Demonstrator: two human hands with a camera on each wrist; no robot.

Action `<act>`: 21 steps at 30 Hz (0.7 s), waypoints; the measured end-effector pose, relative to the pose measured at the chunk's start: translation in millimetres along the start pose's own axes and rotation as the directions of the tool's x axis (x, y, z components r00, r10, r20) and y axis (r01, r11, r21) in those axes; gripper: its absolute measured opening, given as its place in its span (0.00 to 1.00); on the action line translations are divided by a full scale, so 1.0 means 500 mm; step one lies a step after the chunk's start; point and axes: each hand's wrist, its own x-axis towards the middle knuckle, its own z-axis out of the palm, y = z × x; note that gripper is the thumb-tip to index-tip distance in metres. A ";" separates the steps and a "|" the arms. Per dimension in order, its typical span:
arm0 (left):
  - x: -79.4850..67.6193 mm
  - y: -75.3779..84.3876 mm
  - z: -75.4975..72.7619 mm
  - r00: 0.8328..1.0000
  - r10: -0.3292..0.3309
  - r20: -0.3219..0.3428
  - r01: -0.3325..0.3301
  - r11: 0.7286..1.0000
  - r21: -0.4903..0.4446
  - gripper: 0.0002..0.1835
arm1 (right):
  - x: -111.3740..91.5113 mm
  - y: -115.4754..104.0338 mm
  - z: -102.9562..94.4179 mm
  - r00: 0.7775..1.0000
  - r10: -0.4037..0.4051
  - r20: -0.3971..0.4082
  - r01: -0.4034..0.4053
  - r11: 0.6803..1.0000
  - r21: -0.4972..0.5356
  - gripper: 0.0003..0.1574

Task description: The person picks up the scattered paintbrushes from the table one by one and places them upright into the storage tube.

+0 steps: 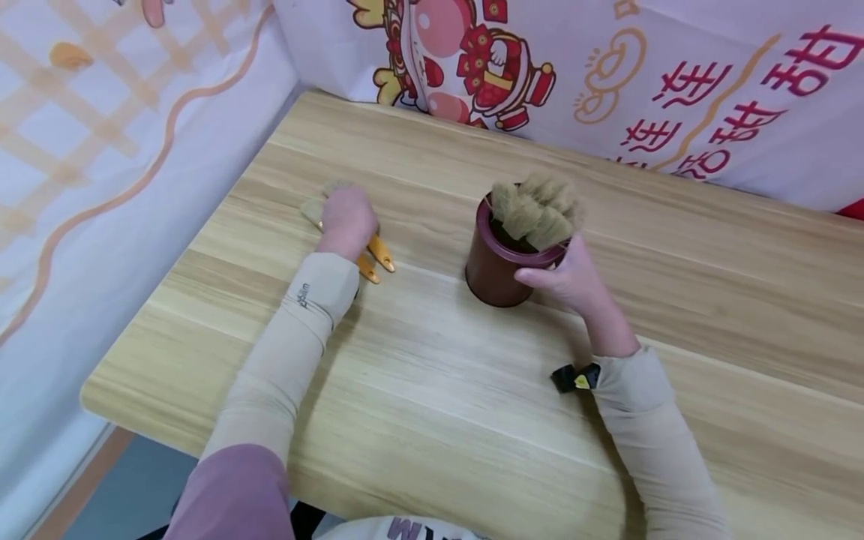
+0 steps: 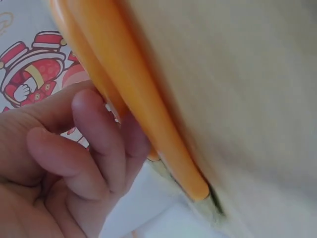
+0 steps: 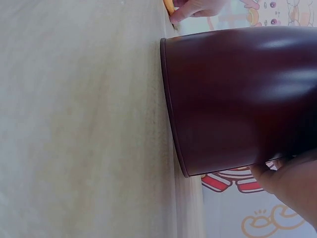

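Note:
Two paintbrushes (image 1: 381, 253) with orange handles and pale bristles lie on the left part of the table. My left hand (image 1: 349, 217) holds them from above, covering their middles; bristles show beyond its far side and handle ends near the wrist. In the left wrist view, curled fingers (image 2: 101, 139) press against an orange handle (image 2: 143, 104). A dark red-brown pot (image 1: 496, 274) stands upright, with several pale brush heads (image 1: 533, 210) sticking out of its top. My right hand (image 1: 574, 281) grips its right side near the rim, thumb towards me. The handles inside the pot are hidden.
The wood-grain table (image 1: 432, 390) has a rounded near-left corner. Printed cloth (image 1: 641, 90) with red characters and cartoon figures hangs along the back, and another sheet (image 1: 135, 150) along the left. A black strap (image 1: 574, 377) sits at my right wrist.

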 end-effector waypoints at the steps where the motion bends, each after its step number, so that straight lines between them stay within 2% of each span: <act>1: 0.000 -0.001 0.001 1.000 0.005 -0.004 -0.005 1.000 -0.023 0.14 | 0.000 0.000 0.000 1.000 0.003 0.001 -0.003 1.000 -0.001 0.53; 6: 0.001 0.000 0.004 0.998 0.051 -0.026 -0.053 0.997 -0.056 0.09 | 0.000 -0.001 -0.003 1.000 0.019 0.000 -0.019 1.000 0.002 0.54; 12: -0.004 0.011 0.004 0.998 0.061 0.008 -0.059 0.990 -0.131 0.14 | -0.003 0.000 -0.004 1.000 0.025 -0.009 -0.025 1.000 0.010 0.55; 15: -0.009 0.019 0.006 0.994 0.103 -0.034 -0.107 0.976 -0.190 0.13 | -0.004 0.000 -0.004 1.000 0.027 -0.011 -0.027 1.000 0.011 0.54; 18: -0.014 0.031 0.009 0.980 0.169 -0.109 -0.195 0.934 -0.301 0.11 | -0.003 -0.001 -0.004 1.000 0.030 -0.009 -0.030 1.000 -0.008 0.53; 21: -0.020 0.046 0.011 0.952 0.232 -0.200 -0.297 0.859 -0.417 0.07 | -0.001 -0.002 -0.003 0.999 0.037 -0.006 -0.037 0.999 -0.029 0.52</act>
